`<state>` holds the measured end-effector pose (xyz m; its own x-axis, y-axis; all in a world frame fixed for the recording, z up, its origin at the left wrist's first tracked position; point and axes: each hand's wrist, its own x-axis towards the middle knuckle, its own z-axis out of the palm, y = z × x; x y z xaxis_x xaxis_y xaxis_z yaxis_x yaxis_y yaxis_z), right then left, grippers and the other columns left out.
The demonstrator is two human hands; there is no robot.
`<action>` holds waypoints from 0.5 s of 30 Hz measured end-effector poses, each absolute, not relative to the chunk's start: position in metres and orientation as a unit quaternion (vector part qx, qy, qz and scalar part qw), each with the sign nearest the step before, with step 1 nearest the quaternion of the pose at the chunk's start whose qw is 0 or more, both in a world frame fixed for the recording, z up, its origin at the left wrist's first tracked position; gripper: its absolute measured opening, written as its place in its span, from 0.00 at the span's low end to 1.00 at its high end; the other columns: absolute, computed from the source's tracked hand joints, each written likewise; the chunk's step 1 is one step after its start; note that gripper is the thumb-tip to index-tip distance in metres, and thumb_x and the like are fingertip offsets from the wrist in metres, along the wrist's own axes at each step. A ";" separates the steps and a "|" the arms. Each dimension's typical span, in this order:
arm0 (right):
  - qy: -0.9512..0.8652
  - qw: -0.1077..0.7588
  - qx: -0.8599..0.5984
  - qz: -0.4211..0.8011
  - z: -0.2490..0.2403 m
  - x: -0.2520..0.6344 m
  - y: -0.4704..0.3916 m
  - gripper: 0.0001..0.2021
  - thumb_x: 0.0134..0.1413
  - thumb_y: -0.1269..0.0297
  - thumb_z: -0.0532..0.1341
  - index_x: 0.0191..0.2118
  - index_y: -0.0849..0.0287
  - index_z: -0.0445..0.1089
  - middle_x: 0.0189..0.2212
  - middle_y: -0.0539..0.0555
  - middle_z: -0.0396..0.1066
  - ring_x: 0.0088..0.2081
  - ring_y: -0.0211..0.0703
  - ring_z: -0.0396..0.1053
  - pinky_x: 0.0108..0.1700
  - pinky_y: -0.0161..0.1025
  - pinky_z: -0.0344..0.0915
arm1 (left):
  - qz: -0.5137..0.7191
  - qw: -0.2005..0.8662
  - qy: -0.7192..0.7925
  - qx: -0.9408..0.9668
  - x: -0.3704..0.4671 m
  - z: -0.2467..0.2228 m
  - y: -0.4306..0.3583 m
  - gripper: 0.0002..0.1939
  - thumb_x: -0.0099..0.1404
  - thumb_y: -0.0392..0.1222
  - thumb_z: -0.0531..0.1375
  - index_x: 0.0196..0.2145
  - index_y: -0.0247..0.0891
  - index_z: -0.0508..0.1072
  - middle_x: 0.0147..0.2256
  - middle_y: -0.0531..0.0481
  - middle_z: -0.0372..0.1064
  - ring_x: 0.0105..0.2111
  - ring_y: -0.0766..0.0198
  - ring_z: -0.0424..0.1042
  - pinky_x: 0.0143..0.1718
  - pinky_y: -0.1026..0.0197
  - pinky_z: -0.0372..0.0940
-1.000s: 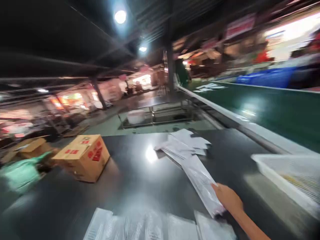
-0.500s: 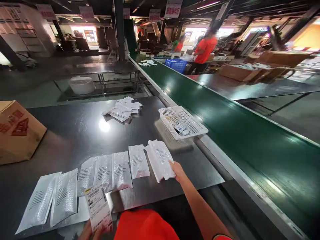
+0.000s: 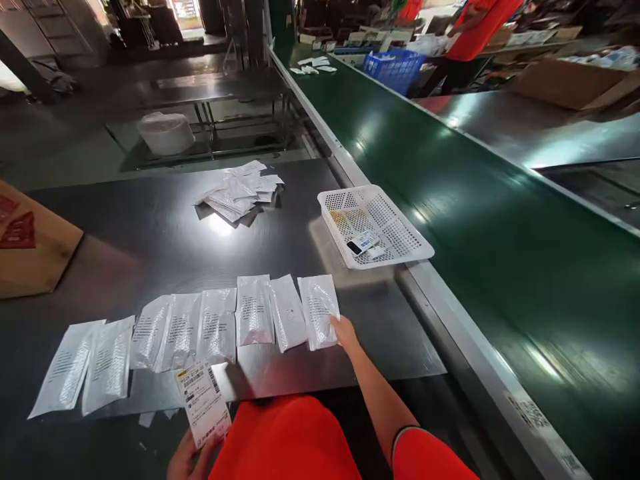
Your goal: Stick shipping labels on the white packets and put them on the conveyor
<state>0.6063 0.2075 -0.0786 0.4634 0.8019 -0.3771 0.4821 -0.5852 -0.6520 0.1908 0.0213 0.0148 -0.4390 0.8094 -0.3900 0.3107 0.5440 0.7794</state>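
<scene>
A printed shipping label (image 3: 203, 402) is pinched in my left hand (image 3: 193, 460) at the table's near edge, its face toward me. My right hand (image 3: 345, 332) grips the lower right edge of a white bubble mailer (image 3: 319, 310), which lies at the right end of a row. Beside it rests another bubble mailer (image 3: 289, 313) with little print showing. Several more printed mailers (image 3: 215, 325) run leftward along the front of the dark metal table (image 3: 150, 250), some overlapping.
Farther back lies a loose pile of white mailers (image 3: 240, 190). A white perforated basket (image 3: 400, 227) with small items stands by the green conveyor belt (image 3: 450, 193). At the left is a cardboard box (image 3: 40, 247). Beyond the belt, a person in red (image 3: 480, 27) stands near a blue crate (image 3: 395, 70).
My right hand has set the mailer it holds straighter, and it now lies apart from the mailer beside it. The view has tilted down. My left hand still holds the label.
</scene>
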 end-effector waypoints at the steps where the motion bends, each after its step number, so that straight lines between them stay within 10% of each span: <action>1: -0.387 0.230 -0.828 0.334 -0.077 0.617 0.206 0.15 0.54 0.61 0.55 0.40 0.62 0.75 0.34 0.59 0.76 0.42 0.52 0.73 0.42 0.39 0.66 | 0.312 0.394 0.786 0.360 0.191 0.016 0.022 0.32 0.43 0.73 0.61 0.29 0.42 0.81 0.43 0.43 0.79 0.48 0.39 0.74 0.47 0.50 0.72; 9: -0.545 0.166 -0.815 0.099 -0.060 0.566 0.206 0.26 0.59 0.65 0.53 0.62 0.65 0.57 0.63 0.71 0.54 0.64 0.66 0.49 0.61 0.61 0.48 | 0.216 0.442 0.764 0.417 0.205 0.039 0.051 0.31 0.41 0.69 0.64 0.31 0.39 0.83 0.42 0.41 0.80 0.49 0.37 0.73 0.51 0.47 0.69; 15: -0.675 0.089 -0.705 0.197 -0.060 0.438 0.223 0.32 0.59 0.58 0.55 0.67 0.61 0.50 0.68 0.67 0.41 0.67 0.69 0.40 0.61 0.68 0.44 | 0.210 0.449 0.759 0.422 0.222 0.050 0.053 0.29 0.44 0.67 0.64 0.34 0.41 0.82 0.46 0.42 0.78 0.49 0.40 0.73 0.49 0.49 0.71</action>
